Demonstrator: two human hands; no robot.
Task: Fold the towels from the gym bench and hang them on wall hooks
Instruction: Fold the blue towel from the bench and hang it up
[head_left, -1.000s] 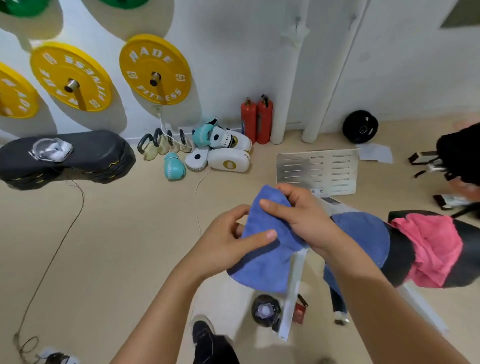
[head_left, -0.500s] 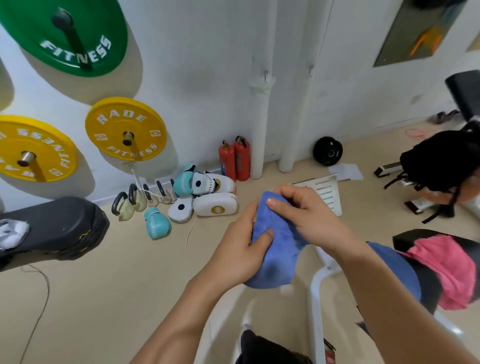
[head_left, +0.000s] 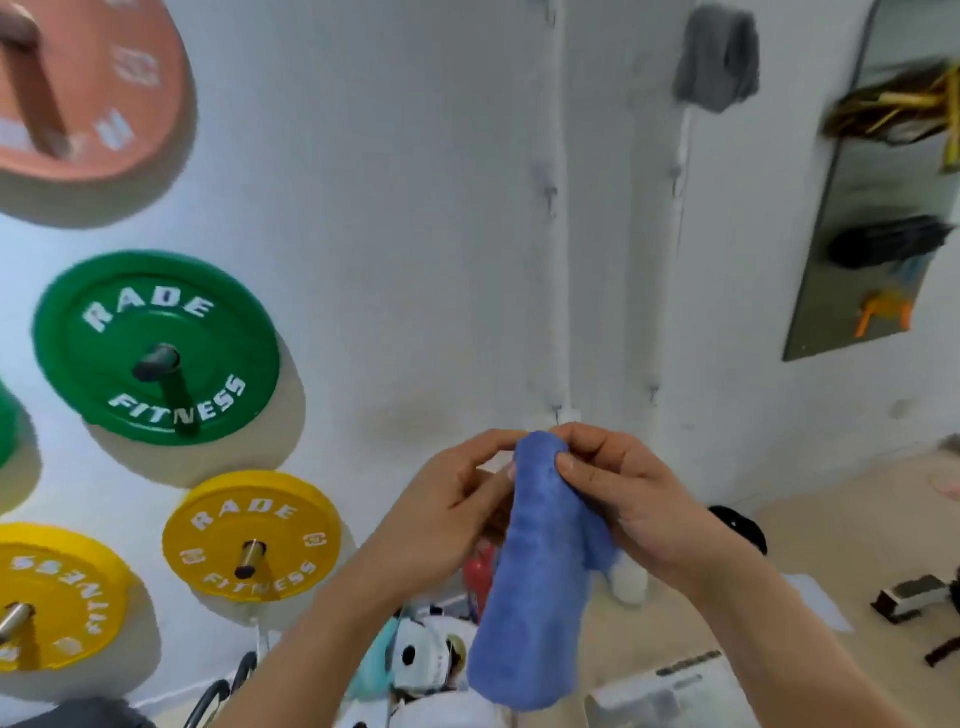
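Since half a second ago our view has tilted up the white wall — the pink towel and bench have dropped out of sight, and a grey cloth hanging high on the wall has appeared. Our left hand and right hand both pinch the top of the folded blue terry towel, which hangs between them before the wall. Green and yellow weight plates read "RADE FITNESS".
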